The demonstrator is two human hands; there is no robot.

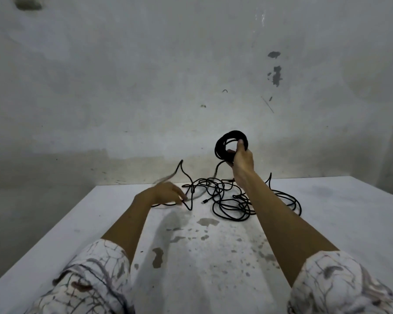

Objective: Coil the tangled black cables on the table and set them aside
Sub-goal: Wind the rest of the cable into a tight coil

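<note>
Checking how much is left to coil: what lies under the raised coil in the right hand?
Below the coil gripped by the right hand, a tangled cable pile lies on the white table. The right forearm covers part of it.

The right hand (242,162) is raised above the white table (338,211), its fingers curled round a coil of black cable (222,143) held upright. A strand hangs from the coil down to the tangled cables (227,200) lying near the table's far edge. The left hand (166,192) pinches a loose strand (186,177) just left of the tangle.
</note>
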